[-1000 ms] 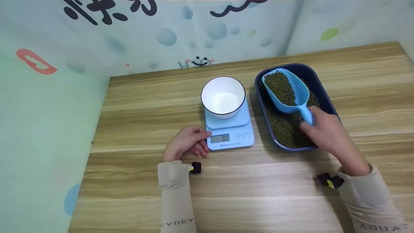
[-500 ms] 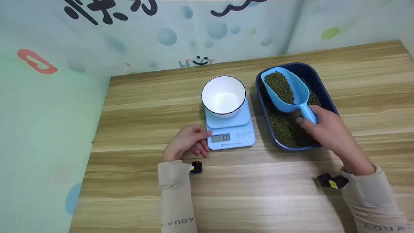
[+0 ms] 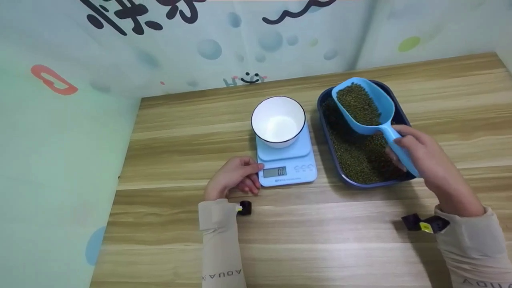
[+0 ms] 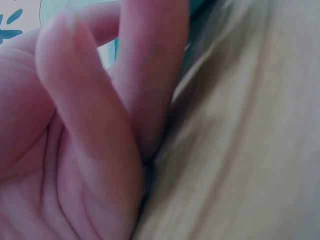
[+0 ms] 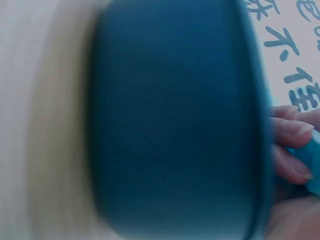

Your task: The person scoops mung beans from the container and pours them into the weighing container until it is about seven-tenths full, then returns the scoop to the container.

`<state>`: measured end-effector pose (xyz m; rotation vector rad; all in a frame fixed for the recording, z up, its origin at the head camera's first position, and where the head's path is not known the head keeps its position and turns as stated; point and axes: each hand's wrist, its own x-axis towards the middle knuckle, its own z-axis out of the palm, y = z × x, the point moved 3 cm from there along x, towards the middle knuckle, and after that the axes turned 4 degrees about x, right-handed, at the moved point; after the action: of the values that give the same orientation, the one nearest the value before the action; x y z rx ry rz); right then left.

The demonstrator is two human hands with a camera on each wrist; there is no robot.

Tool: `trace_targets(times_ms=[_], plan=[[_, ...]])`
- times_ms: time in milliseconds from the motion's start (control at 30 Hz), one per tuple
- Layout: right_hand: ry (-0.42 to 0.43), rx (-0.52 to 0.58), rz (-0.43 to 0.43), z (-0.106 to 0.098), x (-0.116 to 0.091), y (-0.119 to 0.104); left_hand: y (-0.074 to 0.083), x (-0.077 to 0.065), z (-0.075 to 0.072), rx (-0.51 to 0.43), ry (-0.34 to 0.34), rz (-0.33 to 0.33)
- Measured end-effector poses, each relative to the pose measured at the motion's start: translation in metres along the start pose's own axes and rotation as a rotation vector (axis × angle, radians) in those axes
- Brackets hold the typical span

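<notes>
My right hand [image 3: 434,164] grips the handle of a light blue scoop [image 3: 385,105], partly filled with small green beans [image 3: 358,105]. The scoop is held over a dark blue basin [image 3: 329,144] with more beans in it. That basin's outer wall [image 5: 175,120] fills much of the right wrist view, with fingertips [image 5: 295,127] beyond it. A white bowl [image 3: 278,120] with a dark rim stands on a light blue kitchen scale [image 3: 306,176] reading 0.0. At the scale's left front edge, my left hand [image 3: 234,176] holds on with its thumb on top and fingers curled.
All of this rests on a wood-grain table [image 3: 180,144]. A printed curtain [image 3: 240,44] hangs along the back edge and the left side. Small dark wrist devices [image 3: 426,224] sit at both cuffs.
The right hand has raised the loaded scoop from the beans and shifted it right, and now grips farther down its handle. The left hand stays at the scale.
</notes>
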<state>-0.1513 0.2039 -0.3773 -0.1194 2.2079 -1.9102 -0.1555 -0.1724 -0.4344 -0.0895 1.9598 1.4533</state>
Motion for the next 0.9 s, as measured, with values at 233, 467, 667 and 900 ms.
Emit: trace_targets(times_ms=[233, 467, 667, 900], plan=[[-0.035, 0.389, -0.133, 0.001, -0.008, -0.020, 0.004, -0.004, 0.002, -0.008, -0.009, -0.005], [-0.062, 0.522, -0.197, 0.016, -0.007, -0.040, 0.004, -0.004, 0.001, -0.022, -0.013, 0.002], [-0.133, 0.568, -0.233, 0.031, -0.005, -0.055, 0.004, -0.005, 0.000, -0.014, -0.015, -0.004], [-0.140, 0.506, -0.250, 0.055, -0.002, -0.070, 0.004, -0.005, 0.000, -0.006, -0.024, 0.005]])
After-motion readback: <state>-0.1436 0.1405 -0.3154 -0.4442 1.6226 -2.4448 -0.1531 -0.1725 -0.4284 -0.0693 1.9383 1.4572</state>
